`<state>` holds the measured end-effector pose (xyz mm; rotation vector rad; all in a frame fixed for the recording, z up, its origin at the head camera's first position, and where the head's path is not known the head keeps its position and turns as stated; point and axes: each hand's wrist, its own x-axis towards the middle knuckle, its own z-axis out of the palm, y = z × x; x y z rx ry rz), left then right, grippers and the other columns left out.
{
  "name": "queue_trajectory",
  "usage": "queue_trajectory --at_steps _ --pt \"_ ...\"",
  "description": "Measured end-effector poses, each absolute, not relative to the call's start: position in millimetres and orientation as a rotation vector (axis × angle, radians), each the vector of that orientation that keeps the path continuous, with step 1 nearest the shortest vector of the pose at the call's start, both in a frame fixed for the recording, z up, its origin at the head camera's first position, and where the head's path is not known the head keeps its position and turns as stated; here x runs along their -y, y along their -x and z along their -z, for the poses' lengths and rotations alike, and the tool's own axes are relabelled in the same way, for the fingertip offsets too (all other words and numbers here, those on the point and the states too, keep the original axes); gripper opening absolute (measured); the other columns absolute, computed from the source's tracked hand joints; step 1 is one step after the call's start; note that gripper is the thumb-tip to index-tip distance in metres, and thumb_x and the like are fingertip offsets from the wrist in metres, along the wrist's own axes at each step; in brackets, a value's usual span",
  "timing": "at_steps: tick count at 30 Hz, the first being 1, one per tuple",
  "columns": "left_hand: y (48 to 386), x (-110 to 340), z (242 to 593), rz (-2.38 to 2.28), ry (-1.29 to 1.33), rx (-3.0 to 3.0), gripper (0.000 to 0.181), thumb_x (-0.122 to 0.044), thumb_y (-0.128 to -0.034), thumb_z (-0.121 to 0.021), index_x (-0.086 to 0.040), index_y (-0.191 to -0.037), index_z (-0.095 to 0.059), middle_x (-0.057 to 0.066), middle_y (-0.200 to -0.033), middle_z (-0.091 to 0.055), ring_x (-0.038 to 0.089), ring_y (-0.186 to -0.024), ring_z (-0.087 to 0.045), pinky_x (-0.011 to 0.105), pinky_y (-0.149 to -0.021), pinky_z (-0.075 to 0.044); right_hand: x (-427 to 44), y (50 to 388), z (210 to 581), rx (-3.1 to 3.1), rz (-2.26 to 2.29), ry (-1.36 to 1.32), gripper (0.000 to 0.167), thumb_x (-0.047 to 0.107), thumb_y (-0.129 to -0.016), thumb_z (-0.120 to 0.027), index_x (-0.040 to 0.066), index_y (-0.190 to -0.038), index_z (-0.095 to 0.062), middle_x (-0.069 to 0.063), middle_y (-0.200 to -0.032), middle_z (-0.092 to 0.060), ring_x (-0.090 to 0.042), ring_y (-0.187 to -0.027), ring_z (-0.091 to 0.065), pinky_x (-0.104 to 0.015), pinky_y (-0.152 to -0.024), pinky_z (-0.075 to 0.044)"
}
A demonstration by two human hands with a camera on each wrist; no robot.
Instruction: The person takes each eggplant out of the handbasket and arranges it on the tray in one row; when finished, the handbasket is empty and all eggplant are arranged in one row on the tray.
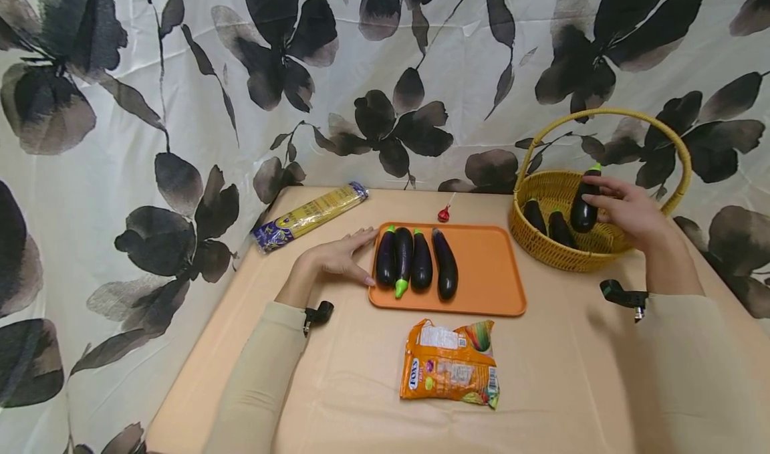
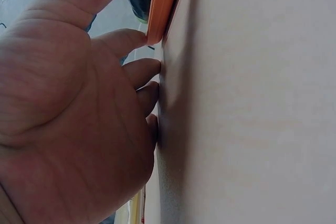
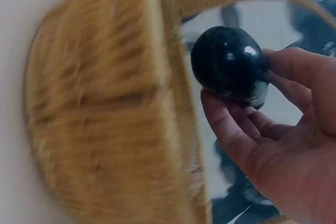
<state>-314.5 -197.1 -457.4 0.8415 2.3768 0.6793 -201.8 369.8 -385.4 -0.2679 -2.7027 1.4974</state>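
My right hand grips a dark purple eggplant, its green stem end up, at the opening of the yellow wicker basket. Two more eggplants lie inside that basket. In the right wrist view the held eggplant shows its rounded end between thumb and fingers. Several eggplants lie side by side on the left part of an orange tray. Against the tray's left edge rests my left hand, thumb and fingers spread; the left wrist view shows fingertips at the tray rim.
An orange Fox's candy bag lies in front of the tray. Behind the tray is a red lollipop. A yellow and blue noodle-like packet lies at the back left. The basket's tall handle arches over it. Floral cloth hangs behind the table.
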Motion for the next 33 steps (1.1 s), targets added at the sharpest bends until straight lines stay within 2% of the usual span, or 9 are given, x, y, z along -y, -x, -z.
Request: queue_trajectory --at_steps 3,8,13,20,26,33 --pt "313.9 195.1 457.4 -0.681 -0.825 -2.373 0.133 -0.062 -0.0680 -0.092 -0.031 -0.169 -0.011 -0.004 -0.177 -0.001 0.028 -0.163 0.007 0.055 -0.132 0.001 -353.2 193.5 374.5 2.599 -1.522 0.236 0.059 0.039 -0.105 -0.060 0.022 -0.159 -0.044 0.006 -0.121 -0.040 -0.007 -0.090 -0.049 -0.014 -0.070 -0.053" --pt "315.2 194.4 457.2 -0.676 -0.830 -2.376 0.132 -0.062 -0.0688 -0.091 -0.031 -0.169 -0.011 -0.004 -0.177 -0.001 0.027 -0.164 0.007 0.055 -0.132 0.001 -326.1 183.7 361.9 2.488 -1.551 0.126 0.055 0.035 -0.104 -0.063 0.023 -0.156 -0.050 0.016 -0.128 -0.048 -0.002 -0.100 -0.056 -0.011 -0.076 -0.056" --pt "317.1 195.3 458.1 -0.673 -0.839 -2.389 0.132 -0.062 -0.0684 -0.091 -0.031 -0.169 -0.012 -0.004 -0.177 -0.002 0.027 -0.164 0.007 0.055 -0.132 0.001 -306.5 178.6 359.8 2.418 -1.627 -0.012 0.053 0.025 -0.105 -0.063 0.017 -0.156 -0.050 0.012 -0.131 -0.053 0.002 -0.101 -0.065 -0.011 -0.079 -0.058" --pt "316.3 196.9 459.8 -0.670 -0.858 -2.376 0.132 -0.061 -0.0691 -0.091 -0.030 -0.169 -0.011 -0.001 -0.177 -0.001 0.028 -0.163 0.008 0.055 -0.132 0.002 -291.1 175.1 363.7 2.437 -1.624 -0.067 0.052 0.021 -0.106 -0.060 0.014 -0.157 -0.048 0.008 -0.136 -0.053 0.002 -0.101 -0.064 -0.011 -0.081 -0.056" --pt "315.1 196.9 459.1 -0.679 -0.849 -2.384 0.133 -0.063 -0.0675 -0.091 -0.032 -0.169 -0.012 -0.003 -0.177 -0.001 0.029 -0.163 0.007 0.056 -0.132 0.001 -277.7 171.1 364.7 2.489 -1.586 -0.074 0.051 0.023 -0.107 -0.059 0.016 -0.157 -0.048 -0.008 -0.148 -0.049 -0.003 -0.105 -0.061 -0.011 -0.082 -0.056" --pt "314.2 197.4 458.3 -0.676 -0.858 -2.374 0.132 -0.062 -0.0687 -0.091 -0.031 -0.169 -0.012 0.000 -0.178 -0.001 0.031 -0.163 0.007 0.058 -0.131 0.001 -263.1 170.6 369.2 2.520 -1.579 -0.116 0.050 0.024 -0.107 -0.060 0.015 -0.155 -0.050 -0.005 -0.140 -0.053 -0.005 -0.099 -0.061 -0.016 -0.080 -0.055"
